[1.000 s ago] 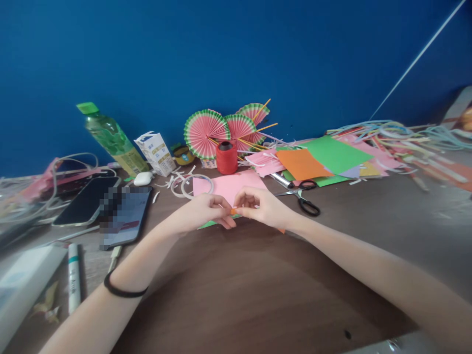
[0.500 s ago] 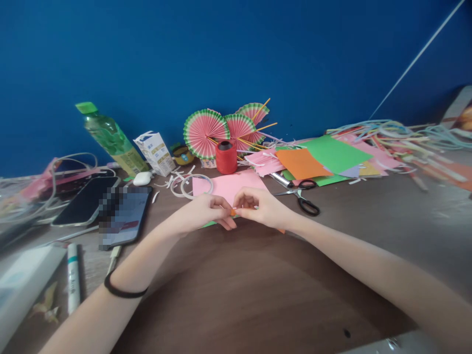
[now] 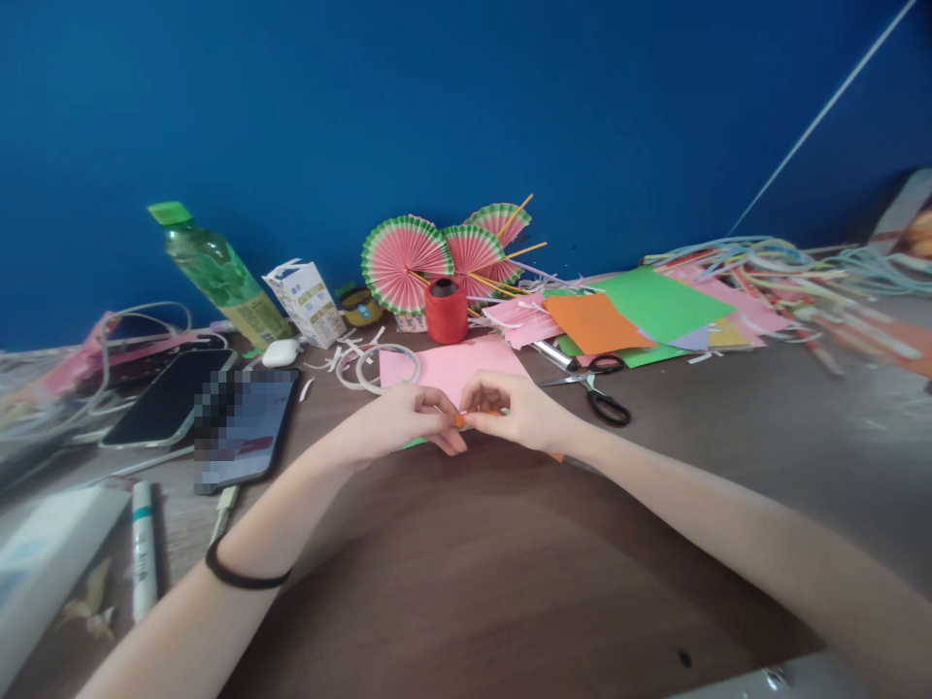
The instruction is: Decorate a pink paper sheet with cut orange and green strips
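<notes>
My left hand (image 3: pixel 399 419) and my right hand (image 3: pixel 520 409) meet at the middle of the brown table (image 3: pixel 510 563). Both pinch a small orange paper piece (image 3: pixel 461 420) between their fingertips. Under the hands lies a pink paper sheet (image 3: pixel 451 367), with a green paper edge (image 3: pixel 412 443) showing below my left hand. A black band circles my left wrist.
Black scissors (image 3: pixel 601 388) lie right of my hands. A red thread spool (image 3: pixel 447 311), watermelon paper fans (image 3: pixel 408 262), tape rings (image 3: pixel 379 367), orange and green sheets (image 3: pixel 641 311) and paper strips (image 3: pixel 786 267) sit behind. Two phones (image 3: pixel 204 408), a green bottle (image 3: pixel 215 272), a carton (image 3: pixel 306 303) and a marker (image 3: pixel 144 549) are left.
</notes>
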Demonstrator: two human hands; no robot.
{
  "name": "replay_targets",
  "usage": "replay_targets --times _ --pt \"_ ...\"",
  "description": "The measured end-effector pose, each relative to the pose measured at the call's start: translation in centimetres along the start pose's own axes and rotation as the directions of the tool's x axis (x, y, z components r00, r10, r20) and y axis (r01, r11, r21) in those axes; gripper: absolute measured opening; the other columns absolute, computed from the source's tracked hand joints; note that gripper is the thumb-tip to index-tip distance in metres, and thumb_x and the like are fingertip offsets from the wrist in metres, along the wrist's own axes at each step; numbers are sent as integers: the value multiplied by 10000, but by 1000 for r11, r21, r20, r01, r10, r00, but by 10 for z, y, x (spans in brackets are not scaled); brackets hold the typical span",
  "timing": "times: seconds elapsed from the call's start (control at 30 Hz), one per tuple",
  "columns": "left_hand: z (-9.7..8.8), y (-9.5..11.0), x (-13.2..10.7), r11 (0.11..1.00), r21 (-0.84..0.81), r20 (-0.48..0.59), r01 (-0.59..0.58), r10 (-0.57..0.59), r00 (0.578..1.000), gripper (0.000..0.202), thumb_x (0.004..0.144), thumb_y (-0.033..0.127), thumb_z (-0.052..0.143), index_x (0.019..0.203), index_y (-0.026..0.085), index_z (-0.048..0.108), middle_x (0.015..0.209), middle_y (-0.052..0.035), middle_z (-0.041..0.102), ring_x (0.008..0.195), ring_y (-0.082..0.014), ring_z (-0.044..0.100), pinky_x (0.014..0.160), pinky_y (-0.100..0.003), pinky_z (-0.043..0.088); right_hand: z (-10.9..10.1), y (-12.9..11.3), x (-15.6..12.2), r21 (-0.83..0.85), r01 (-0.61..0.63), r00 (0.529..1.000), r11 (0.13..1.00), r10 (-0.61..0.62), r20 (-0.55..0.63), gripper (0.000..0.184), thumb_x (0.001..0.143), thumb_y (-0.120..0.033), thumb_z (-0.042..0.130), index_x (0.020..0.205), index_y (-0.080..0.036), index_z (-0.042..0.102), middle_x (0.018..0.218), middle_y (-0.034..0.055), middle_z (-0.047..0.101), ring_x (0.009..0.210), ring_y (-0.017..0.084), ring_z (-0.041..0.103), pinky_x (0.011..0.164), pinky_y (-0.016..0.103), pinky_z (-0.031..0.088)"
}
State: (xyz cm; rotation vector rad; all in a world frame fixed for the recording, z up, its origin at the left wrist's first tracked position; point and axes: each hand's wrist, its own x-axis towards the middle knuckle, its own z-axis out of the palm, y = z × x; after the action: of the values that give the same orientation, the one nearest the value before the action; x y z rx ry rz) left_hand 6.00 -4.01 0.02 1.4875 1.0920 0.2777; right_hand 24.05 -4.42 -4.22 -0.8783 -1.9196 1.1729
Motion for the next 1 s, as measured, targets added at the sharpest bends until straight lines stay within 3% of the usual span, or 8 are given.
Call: replay_targets --times 0.23,0.37,0.6,0.77,1.0 --pt "2 -3 2 1000 -2 -8 -15 15 1000 134 722 272 567 753 144 542 728 -61 704 710 -179 664 741 -327 485 1 4 0 -19 9 1000 1000 -10 -9 88 730 -201 548 806 -172 513 770 -2 548 612 85 475 583 235 404" --pt "6 -1 1 994 96 -74 -43 50 996 173 722 318 579 743 150 545 724 -51 704 712 -177 661 726 -303 485 1 4 0 -62 25 999 998 -27 -26 69 724 -174 535 790 -170 515 742 -11 547 592 81 466 570 231 394" --pt "-3 -1 1 980 180 -143 -89 116 983 68 717 229 563 736 165 548 731 -26 708 742 -165 655 703 -263 489 -9 4 5 -67 -24 995 997 18 -94 138 708 -226 584 815 -155 534 661 -26 495 572 85 477 548 231 398" --pt "-10 -3 3 984 163 -119 -75 95 988 82 713 235 573 754 166 552 735 -28 710 727 -161 658 708 -264 493 -17 3 6 -1 -83 996 997 83 -22 181 709 -245 591 858 -143 574 622 -33 497 541 76 465 525 221 382" --pt "-15 -9 4 980 168 -55 -105 116 992 125 721 279 580 773 167 564 751 -34 711 735 -165 657 719 -279 493 -24 1 7 -90 -134 987 987 141 73 167 717 -267 576 803 -138 638 678 -2 568 553 75 446 520 219 354"
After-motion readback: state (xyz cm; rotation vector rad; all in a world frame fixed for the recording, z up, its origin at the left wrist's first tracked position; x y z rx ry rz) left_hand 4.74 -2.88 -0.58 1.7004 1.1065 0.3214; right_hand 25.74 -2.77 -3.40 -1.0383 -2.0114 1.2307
